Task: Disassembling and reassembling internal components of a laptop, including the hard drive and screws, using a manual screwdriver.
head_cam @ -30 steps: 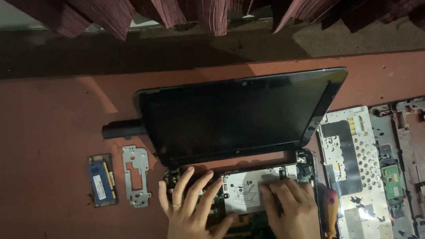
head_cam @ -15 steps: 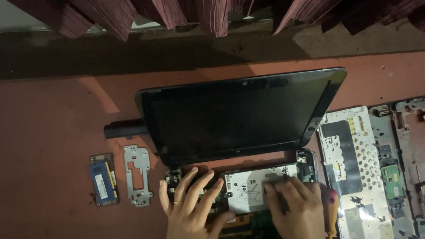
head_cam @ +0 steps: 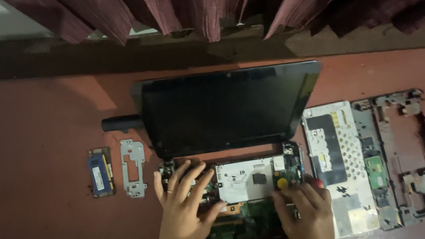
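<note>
An opened laptop with a dark screen [head_cam: 227,108] stands on the red surface. Its base is stripped, showing a silver plate [head_cam: 246,179] and a green circuit board [head_cam: 247,219]. My left hand [head_cam: 184,209] lies flat on the left part of the base with its fingers spread, holding nothing. My right hand [head_cam: 307,216] rests on the right part of the base with its fingers curled, beside a small yellow round part [head_cam: 282,182]. The rounded end of a red-handled tool [head_cam: 318,182] shows at its knuckles, and the hand seems to grip it.
Left of the laptop lie a blue memory module [head_cam: 100,172], a grey metal bracket [head_cam: 133,167] and a black cylindrical part [head_cam: 119,123]. On the right are a removed keyboard plate [head_cam: 345,143] and a grey casing frame [head_cam: 405,159]. Dark red curtains [head_cam: 202,7] hang at the far edge.
My right hand has slid slightly right and down, off the silver plate. The red end of the tool now shows above its knuckles. The left hand has hardly moved.
</note>
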